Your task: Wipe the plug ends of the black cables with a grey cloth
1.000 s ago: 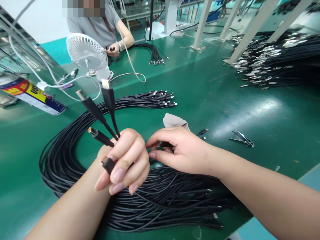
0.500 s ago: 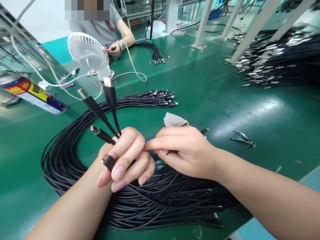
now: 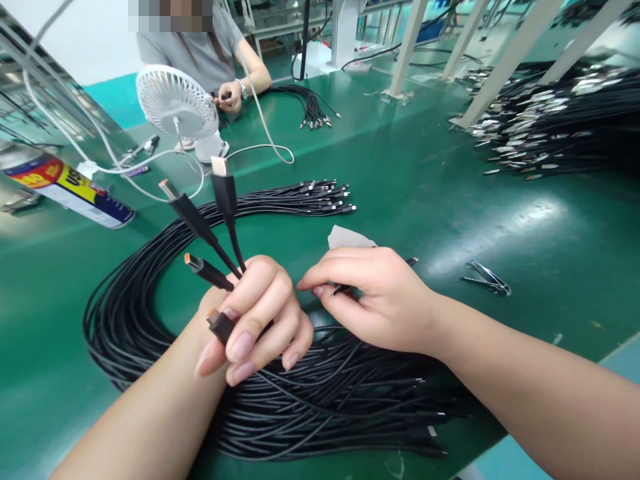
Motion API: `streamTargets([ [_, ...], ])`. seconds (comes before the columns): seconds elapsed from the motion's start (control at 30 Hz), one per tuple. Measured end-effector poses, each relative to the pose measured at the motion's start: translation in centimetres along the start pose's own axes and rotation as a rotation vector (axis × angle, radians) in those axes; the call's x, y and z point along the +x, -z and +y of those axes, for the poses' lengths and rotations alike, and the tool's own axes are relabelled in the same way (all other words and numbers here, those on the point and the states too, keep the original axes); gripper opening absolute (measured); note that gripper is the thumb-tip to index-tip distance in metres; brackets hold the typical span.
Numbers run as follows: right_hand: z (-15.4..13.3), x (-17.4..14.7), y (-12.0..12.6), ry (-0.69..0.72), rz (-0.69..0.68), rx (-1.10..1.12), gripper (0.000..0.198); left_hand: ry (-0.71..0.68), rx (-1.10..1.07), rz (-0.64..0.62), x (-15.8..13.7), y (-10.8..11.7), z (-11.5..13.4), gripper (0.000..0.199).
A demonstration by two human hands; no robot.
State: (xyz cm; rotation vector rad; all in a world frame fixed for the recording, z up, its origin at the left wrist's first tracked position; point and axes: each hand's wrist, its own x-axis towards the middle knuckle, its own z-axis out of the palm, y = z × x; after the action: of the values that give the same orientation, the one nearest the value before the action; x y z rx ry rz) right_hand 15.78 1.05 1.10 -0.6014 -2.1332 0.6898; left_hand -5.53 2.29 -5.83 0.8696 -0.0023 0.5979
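Note:
My left hand (image 3: 263,317) is closed around several black USB cables (image 3: 227,200). Their plugs fan out above and in front of its fingers; one has a silver end and others show orange inside the tip. To its right, my right hand (image 3: 373,293) is curled with thumb and forefinger close together. A thin dark piece shows at its thumb, too hidden to name. Behind that hand a pale grey cloth (image 3: 347,237) sticks out; whether it is held I cannot tell. Beneath both hands lies a big looped bundle of black cables (image 3: 130,300).
Tweezers (image 3: 487,277) lie on the green table (image 3: 400,173) at right. A spray can (image 3: 70,187) and a white fan (image 3: 175,100) stand at left. A large cable pile (image 3: 560,127) lies back right, behind slanted posts. Across the table a co-worker's hand (image 3: 230,97) holds small dark parts.
My right hand has drawn slightly away from my left, leaving a small gap between their fingers. My left hand with the cables has barely shifted.

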Motion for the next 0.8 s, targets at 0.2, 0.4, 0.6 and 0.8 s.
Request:
streamTargets([
  [0.2,-0.3,0.3,0.2,-0.07,-0.052,0.103,0.027,-0.022,-0.019,-0.022,0.1,-0.2,0.0,0.052],
  [0.4,-0.5,0.5,0.4,-0.181,-0.105,0.188,0.024,-0.165,0.122,0.078,-0.2,0.3,-0.1,0.055],
  [0.6,-0.8,0.7,0.2,-0.311,-0.126,0.261,0.017,-0.04,0.149,0.055,0.1,0.8,0.0,0.061],
  [0.8,-0.7,0.9,0.5,-0.46,-0.177,0.291,0.012,-0.105,0.19,0.207,1.2,-0.4,0.3,0.07],
])
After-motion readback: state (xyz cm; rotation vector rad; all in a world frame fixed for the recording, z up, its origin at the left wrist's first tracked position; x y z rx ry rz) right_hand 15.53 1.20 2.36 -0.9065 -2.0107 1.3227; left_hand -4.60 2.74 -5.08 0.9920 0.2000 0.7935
